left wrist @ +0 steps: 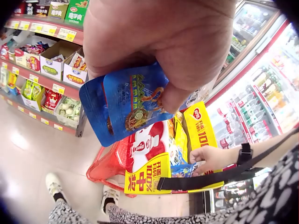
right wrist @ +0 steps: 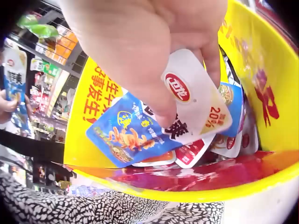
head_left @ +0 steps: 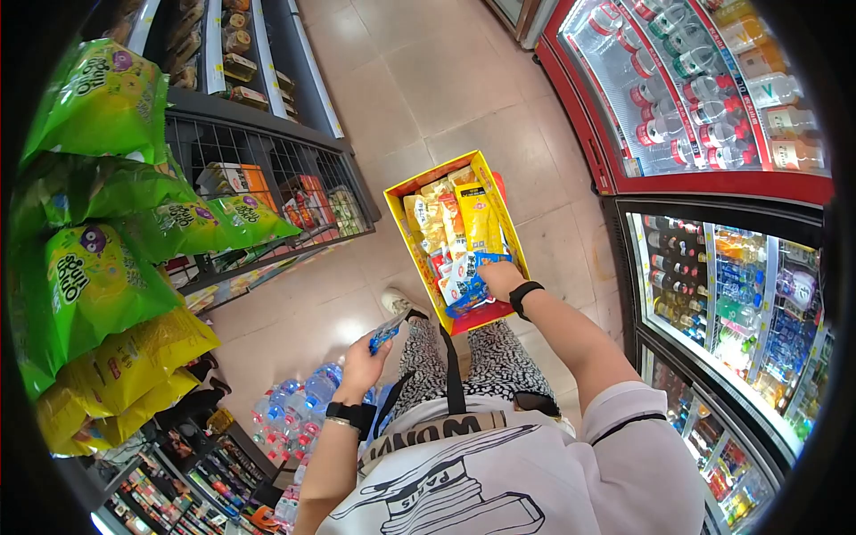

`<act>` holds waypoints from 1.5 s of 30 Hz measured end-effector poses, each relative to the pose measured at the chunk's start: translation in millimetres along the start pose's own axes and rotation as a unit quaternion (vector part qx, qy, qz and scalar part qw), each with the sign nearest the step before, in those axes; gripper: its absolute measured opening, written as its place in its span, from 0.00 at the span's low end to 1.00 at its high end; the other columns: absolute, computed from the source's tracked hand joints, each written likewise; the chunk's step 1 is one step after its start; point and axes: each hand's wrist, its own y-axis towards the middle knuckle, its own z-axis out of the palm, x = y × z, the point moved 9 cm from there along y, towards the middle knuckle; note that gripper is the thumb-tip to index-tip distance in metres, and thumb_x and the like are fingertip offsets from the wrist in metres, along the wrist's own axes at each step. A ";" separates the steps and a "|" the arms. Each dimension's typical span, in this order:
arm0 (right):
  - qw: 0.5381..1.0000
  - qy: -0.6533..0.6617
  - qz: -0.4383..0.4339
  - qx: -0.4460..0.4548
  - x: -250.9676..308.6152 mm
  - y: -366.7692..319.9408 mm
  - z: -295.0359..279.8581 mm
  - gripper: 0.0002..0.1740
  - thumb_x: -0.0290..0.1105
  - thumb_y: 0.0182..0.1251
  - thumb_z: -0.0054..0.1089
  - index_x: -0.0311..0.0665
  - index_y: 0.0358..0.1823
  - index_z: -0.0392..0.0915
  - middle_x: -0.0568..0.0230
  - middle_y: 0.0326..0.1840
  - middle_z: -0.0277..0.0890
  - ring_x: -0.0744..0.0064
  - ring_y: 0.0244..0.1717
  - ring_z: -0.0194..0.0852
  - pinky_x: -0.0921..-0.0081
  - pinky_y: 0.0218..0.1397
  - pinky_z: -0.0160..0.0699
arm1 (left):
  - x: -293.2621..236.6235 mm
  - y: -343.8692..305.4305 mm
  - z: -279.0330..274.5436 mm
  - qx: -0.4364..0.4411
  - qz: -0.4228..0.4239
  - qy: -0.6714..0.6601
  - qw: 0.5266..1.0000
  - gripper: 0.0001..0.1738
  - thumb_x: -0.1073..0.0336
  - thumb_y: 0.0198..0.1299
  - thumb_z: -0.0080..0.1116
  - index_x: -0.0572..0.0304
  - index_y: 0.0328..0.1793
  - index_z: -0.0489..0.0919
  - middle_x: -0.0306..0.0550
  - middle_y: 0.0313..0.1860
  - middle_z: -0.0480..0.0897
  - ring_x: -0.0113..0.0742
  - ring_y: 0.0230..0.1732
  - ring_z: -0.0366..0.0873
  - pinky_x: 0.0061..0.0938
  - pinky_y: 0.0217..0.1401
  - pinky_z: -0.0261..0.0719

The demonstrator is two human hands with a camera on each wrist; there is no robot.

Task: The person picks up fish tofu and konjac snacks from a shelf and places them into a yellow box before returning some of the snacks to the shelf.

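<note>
My left hand (head_left: pixel 361 366) pinches blue snack packets (left wrist: pixel 133 102) between thumb and fingers, one overlapping the other, to the left of a yellow box (right wrist: pixel 280 56). Inside that open box, near its end closest to my body, my right hand (head_left: pixel 502 280) grips a blue-and-white snack packet (right wrist: pixel 198 100), its thumb across the front. Under this packet lie more packets, partly hidden by the hand. Farther along the box are yellow packets (head_left: pixel 480 218) and pale yellow ones (head_left: pixel 426 223).
Green chip bags (head_left: pixel 98 276) and yellow bags (head_left: pixel 134 370) hang close on the left, beside a wire-fronted shelf (head_left: pixel 316 156). Drink fridges with a red frame (head_left: pixel 584 134) line the right. Bottles (head_left: pixel 308 392) stand on the floor. A red basket (left wrist: pixel 107 163) is below the box.
</note>
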 end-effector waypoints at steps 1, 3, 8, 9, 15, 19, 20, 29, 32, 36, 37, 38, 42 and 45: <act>1.000 -0.004 -0.001 -0.004 1.4 -3.5 -5.4 0.08 0.27 0.52 0.50 0.37 0.33 0.75 0.51 0.32 0.77 0.53 0.38 0.76 0.59 0.41 0.72 | -5.8 -0.7 0.4 0.024 -0.020 -0.008 0.999 0.16 0.62 0.56 0.58 0.63 0.47 0.78 0.51 0.31 0.80 0.38 0.33 0.75 0.29 0.39 0.73; 0.999 0.041 -0.014 -0.013 8.2 -13.5 -16.8 0.09 0.25 0.49 0.52 0.35 0.34 0.74 0.47 0.30 0.76 0.48 0.36 0.76 0.57 0.41 0.73 | -11.4 -2.1 1.0 0.041 -0.035 -0.017 0.998 0.14 0.64 0.56 0.59 0.64 0.46 0.78 0.44 0.31 0.80 0.27 0.32 0.72 0.24 0.39 0.72; 0.992 0.115 -0.040 -0.046 32.7 -39.1 -66.7 0.14 0.26 0.44 0.58 0.36 0.35 0.71 0.48 0.32 0.76 0.48 0.38 0.74 0.58 0.41 0.72 | -45.6 -2.6 2.6 0.056 0.119 -0.064 0.989 0.13 0.65 0.52 0.61 0.56 0.45 0.81 0.50 0.54 0.75 0.46 0.54 0.72 0.31 0.56 0.70; 0.990 0.131 -0.030 -0.049 38.2 -42.2 -78.0 0.14 0.27 0.44 0.61 0.36 0.35 0.71 0.50 0.31 0.75 0.49 0.38 0.74 0.59 0.41 0.72 | -48.5 -3.8 -0.6 0.042 0.123 -0.068 0.989 0.13 0.65 0.52 0.61 0.56 0.45 0.81 0.50 0.54 0.75 0.46 0.54 0.72 0.31 0.56 0.70; 0.988 0.112 -0.108 -0.022 113.2 -62.3 -144.8 0.17 0.30 0.45 0.66 0.38 0.37 0.71 0.51 0.34 0.76 0.50 0.38 0.75 0.62 0.40 0.73 | -105.8 -33.1 -19.7 -0.008 0.248 0.081 0.965 0.13 0.65 0.46 0.65 0.48 0.42 0.83 0.50 0.67 0.62 0.52 0.67 0.58 0.38 0.67 0.59; 0.967 0.118 -0.227 -0.020 182.0 -80.7 -180.6 0.16 0.29 0.47 0.65 0.39 0.37 0.70 0.51 0.32 0.76 0.50 0.36 0.75 0.63 0.38 0.73 | -115.4 -49.6 -26.4 0.034 0.340 0.005 0.940 0.15 0.65 0.45 0.66 0.55 0.41 0.82 0.52 0.58 0.72 0.51 0.55 0.71 0.34 0.57 0.68; 0.968 0.105 -0.230 -0.012 194.9 -84.7 -187.2 0.16 0.30 0.47 0.64 0.39 0.38 0.71 0.51 0.32 0.76 0.50 0.36 0.75 0.63 0.37 0.74 | -115.3 -53.3 -37.4 0.011 0.346 0.007 0.938 0.15 0.65 0.45 0.66 0.55 0.41 0.82 0.52 0.58 0.72 0.51 0.55 0.71 0.34 0.57 0.68; 0.869 0.452 -0.200 0.004 268.5 -77.3 -188.0 0.14 0.26 0.54 0.64 0.32 0.40 0.71 0.65 0.34 0.77 0.81 0.38 0.75 0.82 0.40 0.74 | -48.2 -110.4 -95.4 0.075 0.232 -0.178 0.953 0.16 0.60 0.51 0.64 0.61 0.43 0.79 0.42 0.34 0.82 0.28 0.28 0.75 0.25 0.34 0.74; 0.860 0.473 -0.185 0.055 310.5 -73.6 -168.9 0.17 0.29 0.58 0.62 0.29 0.45 0.70 0.64 0.39 0.77 0.80 0.40 0.75 0.83 0.44 0.75 | -10.7 -146.3 -123.2 0.045 0.190 -0.262 0.945 0.21 0.60 0.54 0.63 0.63 0.51 0.76 0.39 0.35 0.81 0.22 0.33 0.75 0.21 0.38 0.76; 0.878 0.414 -0.201 0.128 382.9 -75.4 -137.5 0.18 0.33 0.60 0.60 0.29 0.47 0.73 0.62 0.38 0.78 0.78 0.37 0.77 0.80 0.38 0.78 | 43.9 -188.0 -150.7 -0.006 0.184 -0.346 0.920 0.20 0.62 0.52 0.65 0.66 0.50 0.78 0.41 0.39 0.82 0.23 0.38 0.75 0.21 0.43 0.76; 0.863 0.431 -0.203 0.170 404.1 -77.0 -125.6 0.17 0.33 0.60 0.60 0.30 0.47 0.73 0.62 0.37 0.78 0.76 0.36 0.78 0.79 0.36 0.79 | 54.3 -200.5 -157.4 -0.014 0.187 -0.343 0.920 0.20 0.62 0.52 0.65 0.66 0.50 0.78 0.41 0.39 0.82 0.23 0.38 0.75 0.21 0.43 0.76; 0.874 0.410 -0.207 0.160 421.6 -77.6 -122.6 0.16 0.34 0.60 0.60 0.31 0.46 0.74 0.62 0.36 0.78 0.75 0.34 0.78 0.77 0.32 0.80 | 63.9 -212.1 -163.9 -0.022 0.201 -0.350 0.915 0.21 0.62 0.52 0.65 0.66 0.49 0.78 0.41 0.39 0.82 0.23 0.37 0.75 0.21 0.43 0.75; 0.882 0.383 -0.221 0.164 479.3 -83.7 -88.7 0.16 0.35 0.60 0.61 0.30 0.44 0.75 0.64 0.35 0.78 0.76 0.33 0.77 0.78 0.32 0.80 | 98.6 -270.2 -182.1 -0.061 0.194 -0.332 0.921 0.21 0.60 0.52 0.65 0.67 0.49 0.78 0.42 0.36 0.82 0.23 0.36 0.75 0.21 0.41 0.75; 0.882 0.360 -0.245 0.181 518.0 -84.2 -60.8 0.17 0.36 0.59 0.61 0.29 0.45 0.75 0.64 0.35 0.78 0.77 0.32 0.76 0.79 0.32 0.80 | 133.0 -300.3 -186.7 -0.099 0.189 -0.351 0.912 0.21 0.59 0.53 0.64 0.68 0.48 0.77 0.42 0.36 0.82 0.23 0.34 0.74 0.21 0.40 0.74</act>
